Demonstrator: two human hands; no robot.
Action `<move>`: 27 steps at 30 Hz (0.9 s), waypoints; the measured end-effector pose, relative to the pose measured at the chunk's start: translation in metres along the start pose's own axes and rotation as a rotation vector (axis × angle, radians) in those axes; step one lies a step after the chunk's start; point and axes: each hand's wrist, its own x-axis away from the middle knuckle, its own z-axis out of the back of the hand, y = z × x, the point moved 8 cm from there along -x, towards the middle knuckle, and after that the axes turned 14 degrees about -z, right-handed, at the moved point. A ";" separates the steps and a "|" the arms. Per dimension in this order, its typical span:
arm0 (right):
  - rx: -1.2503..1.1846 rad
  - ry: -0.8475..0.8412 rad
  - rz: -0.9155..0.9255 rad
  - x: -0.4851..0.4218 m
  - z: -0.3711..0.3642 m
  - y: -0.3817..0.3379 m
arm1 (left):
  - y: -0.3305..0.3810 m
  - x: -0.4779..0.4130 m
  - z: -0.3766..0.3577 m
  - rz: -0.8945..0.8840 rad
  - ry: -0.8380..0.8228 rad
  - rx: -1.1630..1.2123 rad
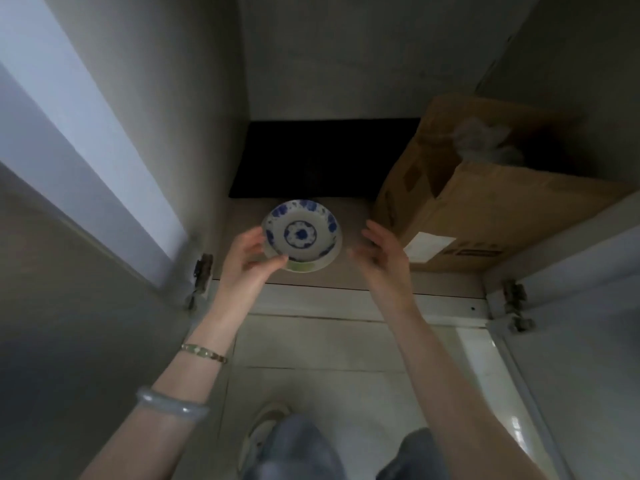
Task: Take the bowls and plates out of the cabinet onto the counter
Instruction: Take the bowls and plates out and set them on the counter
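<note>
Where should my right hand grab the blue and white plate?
Take the right rim of the blue and white plate, coming from the right with the right hand. The left hand pinches its left edge, so that side balances it; the shallow flared rim suits thumb on top, fingers beneath.

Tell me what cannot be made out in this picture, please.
Head view, all:
Dishes under the blue-and-white patterned ceramic plate: it covers them, only a pale green-edged rim shows.
Left hand grip: fingertips hidden behind that plate.
Right hand: fingertips motion-blurred.
Brown cardboard box contents: pale, shadowed.
Counter: outside the frame.
</note>
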 end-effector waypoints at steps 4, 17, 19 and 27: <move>0.021 0.069 -0.056 -0.057 -0.009 0.046 | -0.052 -0.030 -0.010 0.065 0.014 -0.049; 0.433 0.034 -0.130 -0.178 -0.062 0.122 | -0.164 -0.105 -0.007 0.004 -0.006 -0.490; 0.497 0.055 -0.150 -0.185 -0.064 0.123 | -0.162 -0.108 -0.012 -0.022 -0.042 -0.466; 0.456 0.114 -0.208 -0.191 -0.067 0.124 | -0.163 -0.112 -0.030 0.042 0.028 -0.364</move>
